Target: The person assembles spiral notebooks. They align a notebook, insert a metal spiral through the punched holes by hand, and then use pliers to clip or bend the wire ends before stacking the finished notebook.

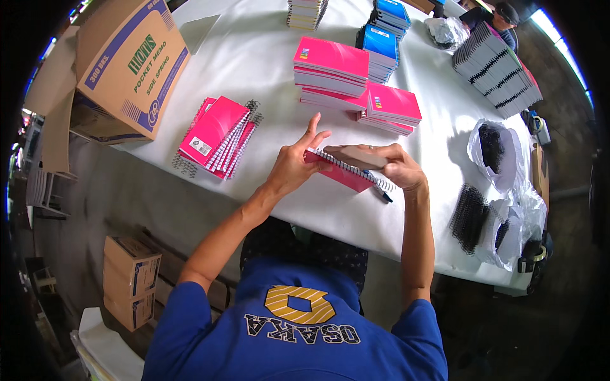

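Observation:
Near the front edge of the table I hold a small pink notebook [344,178] with a row of wire coils along its upper edge. My left hand [293,164] grips its left end, thumb on the pink cover and index finger pointing up. At the other end, my right hand [401,169] is closed on the notebook and its brown-grey board [359,156], which is tilted up over the coils. Loose wire sticks out past the coils at the right end. A dark pen [385,195] lies just beneath that end.
Pink spiral notebooks [216,130] are piled to the left. Ahead are stacks of pink pads [330,58] and blue notebooks [380,46]. An open carton [130,70] stands at left. Black coils [468,219] and plastic bags [492,152] lie right, below a tall notebook stack [497,70]. A person [502,19] sits beyond.

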Demonstrator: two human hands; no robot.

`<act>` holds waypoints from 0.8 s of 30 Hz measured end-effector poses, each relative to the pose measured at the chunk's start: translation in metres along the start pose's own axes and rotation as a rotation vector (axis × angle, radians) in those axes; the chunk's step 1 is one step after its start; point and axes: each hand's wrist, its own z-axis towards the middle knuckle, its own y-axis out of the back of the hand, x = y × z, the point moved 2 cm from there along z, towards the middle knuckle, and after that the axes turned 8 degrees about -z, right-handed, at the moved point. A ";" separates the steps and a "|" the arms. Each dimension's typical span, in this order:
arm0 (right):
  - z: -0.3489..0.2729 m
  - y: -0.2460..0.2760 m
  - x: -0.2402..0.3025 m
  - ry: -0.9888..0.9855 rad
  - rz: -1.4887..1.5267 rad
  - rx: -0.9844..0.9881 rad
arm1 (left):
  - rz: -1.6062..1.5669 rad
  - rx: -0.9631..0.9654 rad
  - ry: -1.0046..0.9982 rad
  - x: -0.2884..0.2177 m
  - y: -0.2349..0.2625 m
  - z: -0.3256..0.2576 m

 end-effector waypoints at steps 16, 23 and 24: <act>-0.087 0.052 -0.010 -0.375 -0.543 -0.468 | -0.249 0.367 -0.100 0.015 0.012 0.012; -0.042 -0.066 -0.028 -0.062 -1.370 -0.655 | 0.500 -0.080 -0.421 -0.021 0.019 -0.004; -0.040 -0.074 -0.042 -0.077 -1.416 -0.690 | 0.814 -0.064 -0.483 -0.024 0.013 -0.007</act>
